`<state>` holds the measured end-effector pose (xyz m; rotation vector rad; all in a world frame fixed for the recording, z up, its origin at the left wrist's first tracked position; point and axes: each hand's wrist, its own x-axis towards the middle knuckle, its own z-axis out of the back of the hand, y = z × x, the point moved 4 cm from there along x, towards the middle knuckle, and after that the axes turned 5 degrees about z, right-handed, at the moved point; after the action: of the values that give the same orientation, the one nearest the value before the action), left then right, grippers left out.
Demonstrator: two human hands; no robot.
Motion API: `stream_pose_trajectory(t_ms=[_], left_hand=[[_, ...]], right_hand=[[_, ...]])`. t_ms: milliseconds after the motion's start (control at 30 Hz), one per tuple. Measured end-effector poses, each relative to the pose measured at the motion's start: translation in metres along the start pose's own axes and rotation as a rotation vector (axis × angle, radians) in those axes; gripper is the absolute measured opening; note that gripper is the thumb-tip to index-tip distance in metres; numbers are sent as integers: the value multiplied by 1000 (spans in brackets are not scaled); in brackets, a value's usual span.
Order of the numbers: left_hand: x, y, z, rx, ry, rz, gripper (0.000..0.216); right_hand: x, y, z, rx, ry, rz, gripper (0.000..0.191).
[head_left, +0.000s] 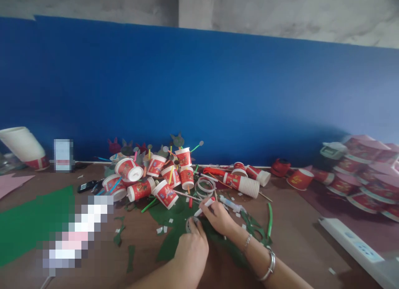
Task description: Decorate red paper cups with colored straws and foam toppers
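My right hand [220, 218] is closed around a white marker [202, 210] with a red end, slanting down to the left. Just left of it, my left hand [192, 243] has its fingers together on a small round grey piece of paper [188, 225], holding it over green paper [170, 243]. The marker's tip is close to this piece, but I cannot tell whether they touch. Behind the hands lies a roll of clear tape [205, 185]. Red paper cups [166, 194] with straws and grey cut-out heads are heaped beyond.
Stacked cups [241, 185] lie behind my right hand. A white power strip [352, 241] and a pile of pink-topped red cups [368, 177] are at right. Green sheets [34, 222] lie at left. Paper scraps [162, 229] litter the brown table [296, 247]. A blue wall panel closes the back.
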<state>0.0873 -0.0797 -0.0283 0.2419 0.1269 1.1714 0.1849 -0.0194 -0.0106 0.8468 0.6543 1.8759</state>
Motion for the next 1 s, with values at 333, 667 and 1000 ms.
stream_pose_trajectory(t_ms=[333, 667, 1000], left_hand=[[2, 16, 11, 2, -1, -92, 42], [2, 26, 11, -18, 18, -136, 34], [0, 33, 17, -105, 28, -202, 25]], right_hand=[[-17, -6, 2, 36, -47, -27, 28], [-41, -1, 6, -111, -90, 13, 27], [-65, 18, 3, -261, -75, 194, 15]])
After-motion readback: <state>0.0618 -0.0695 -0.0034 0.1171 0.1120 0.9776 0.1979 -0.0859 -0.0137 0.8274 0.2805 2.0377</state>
